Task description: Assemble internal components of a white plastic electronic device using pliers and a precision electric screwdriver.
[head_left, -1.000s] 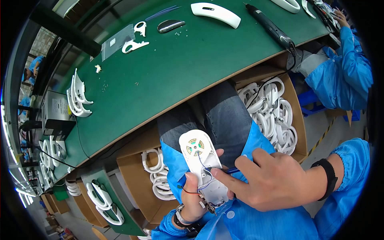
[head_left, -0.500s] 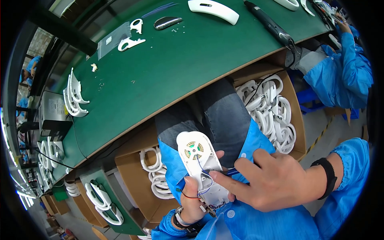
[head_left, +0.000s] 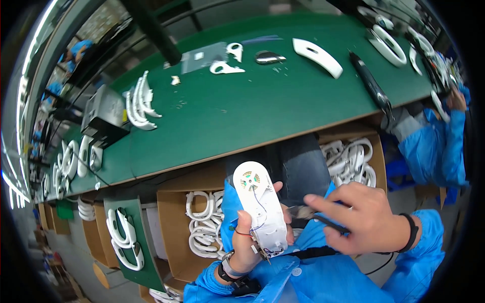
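My left hand [head_left: 246,247] is wrapped around a long white plastic housing [head_left: 270,214], with its thumb along the near side. Set in the rounded far end of the housing is a round green-and-gold circuit board [head_left: 250,181]. A thin blue wire runs from it along the housing, and a red wire crosses near my left thumb. To the right of the housing, apart from it, my right hand [head_left: 361,217] is closed around a slim dark tool [head_left: 331,222]. The tool's grey front part is blurred, so its kind is unclear.
Across the green table [head_left: 212,136] lie a dark corded power tool [head_left: 371,86], a curved white shell [head_left: 317,56], white ring-shaped parts [head_left: 227,67] and a grey box [head_left: 105,113]. Cardboard boxes [head_left: 169,222] of white loops flank my legs. Another person [head_left: 434,146] sits at the right.
My right hand has drawn away from the housing to the right with its tool. The view has turned, so the table sits lower and farther right. My left hand keeps its hold.
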Action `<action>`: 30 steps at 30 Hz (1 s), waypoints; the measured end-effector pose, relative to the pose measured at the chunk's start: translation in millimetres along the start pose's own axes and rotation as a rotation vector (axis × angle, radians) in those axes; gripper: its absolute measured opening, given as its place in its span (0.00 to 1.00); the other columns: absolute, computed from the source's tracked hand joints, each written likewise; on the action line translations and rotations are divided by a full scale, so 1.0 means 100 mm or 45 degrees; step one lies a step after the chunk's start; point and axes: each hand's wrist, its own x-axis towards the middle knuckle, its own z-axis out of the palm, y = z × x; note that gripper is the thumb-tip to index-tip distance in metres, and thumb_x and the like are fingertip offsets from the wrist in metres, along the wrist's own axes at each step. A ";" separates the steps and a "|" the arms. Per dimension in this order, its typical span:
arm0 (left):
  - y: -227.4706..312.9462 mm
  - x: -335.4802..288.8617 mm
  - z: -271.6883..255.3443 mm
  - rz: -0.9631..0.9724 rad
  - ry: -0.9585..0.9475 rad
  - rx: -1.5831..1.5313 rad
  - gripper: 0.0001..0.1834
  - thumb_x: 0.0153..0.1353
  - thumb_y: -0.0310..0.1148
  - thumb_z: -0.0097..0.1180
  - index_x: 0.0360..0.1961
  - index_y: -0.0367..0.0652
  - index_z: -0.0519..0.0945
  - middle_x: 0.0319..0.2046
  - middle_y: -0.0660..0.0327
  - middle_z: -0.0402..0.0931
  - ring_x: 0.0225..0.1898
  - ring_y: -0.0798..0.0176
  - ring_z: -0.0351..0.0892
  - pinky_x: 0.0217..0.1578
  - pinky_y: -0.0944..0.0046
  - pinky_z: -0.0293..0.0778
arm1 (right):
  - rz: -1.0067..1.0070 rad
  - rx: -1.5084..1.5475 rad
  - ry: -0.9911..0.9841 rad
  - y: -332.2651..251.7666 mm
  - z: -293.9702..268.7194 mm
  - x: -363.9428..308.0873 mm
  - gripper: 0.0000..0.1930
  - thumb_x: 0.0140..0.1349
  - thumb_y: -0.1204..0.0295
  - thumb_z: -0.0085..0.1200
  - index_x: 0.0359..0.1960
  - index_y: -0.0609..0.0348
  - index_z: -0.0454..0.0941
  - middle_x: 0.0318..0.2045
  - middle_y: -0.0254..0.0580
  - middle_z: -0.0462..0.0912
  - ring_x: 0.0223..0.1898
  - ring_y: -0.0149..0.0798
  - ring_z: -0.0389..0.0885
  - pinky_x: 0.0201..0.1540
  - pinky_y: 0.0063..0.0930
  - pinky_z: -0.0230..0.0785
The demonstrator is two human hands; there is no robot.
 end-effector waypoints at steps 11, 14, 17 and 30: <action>0.05 0.17 0.21 0.290 -0.187 0.041 0.53 0.64 0.69 0.42 0.71 0.32 0.50 0.46 0.51 0.74 0.44 0.62 0.76 0.43 0.64 0.73 | 0.300 1.702 0.373 -0.03 1.12 -0.29 0.22 0.61 0.70 0.65 0.49 0.63 0.65 0.42 0.40 0.75 0.35 0.25 0.73 0.44 0.21 0.66; 0.04 0.18 0.20 0.300 -0.245 0.070 0.48 0.69 0.64 0.37 0.71 0.30 0.49 0.51 0.52 0.72 0.51 0.63 0.74 0.53 0.64 0.70 | 0.391 1.749 0.365 -0.05 1.02 -0.19 0.20 0.61 0.72 0.63 0.50 0.65 0.67 0.38 0.36 0.77 0.37 0.24 0.73 0.46 0.21 0.65; 0.02 0.25 0.28 0.281 -0.113 0.146 0.52 0.66 0.66 0.44 0.71 0.30 0.49 0.54 0.50 0.71 0.49 0.60 0.76 0.55 0.63 0.69 | 0.548 1.661 0.359 -0.06 0.87 -0.11 0.17 0.62 0.73 0.59 0.50 0.68 0.71 0.39 0.37 0.79 0.41 0.26 0.74 0.48 0.23 0.66; -0.07 0.14 0.35 0.688 -0.135 0.994 0.39 0.69 0.42 0.54 0.71 0.31 0.52 0.64 0.48 0.64 0.65 0.55 0.68 0.64 0.57 0.62 | 0.850 1.755 0.622 0.00 0.65 -0.12 0.26 0.61 0.57 0.60 0.49 0.70 0.71 0.34 0.48 0.82 0.31 0.36 0.82 0.32 0.28 0.76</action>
